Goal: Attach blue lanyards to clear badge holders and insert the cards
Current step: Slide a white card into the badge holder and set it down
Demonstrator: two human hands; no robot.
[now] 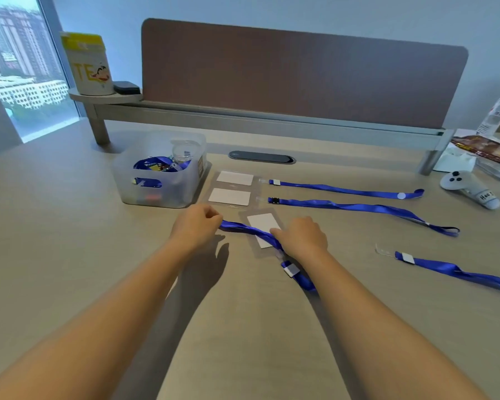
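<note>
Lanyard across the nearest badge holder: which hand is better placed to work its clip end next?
Probably the right hand. It rests on the lanyard beside the badge holder, and the clip end lies just under its wrist. The left hand pinches the strap's far end.

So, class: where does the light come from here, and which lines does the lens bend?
Head view: daylight enters from the window at left, so the left hand casts its shadow rightward on the desk; the wide lens bows the screen.

Bare forearms, no sleeves, no jewellery
</note>
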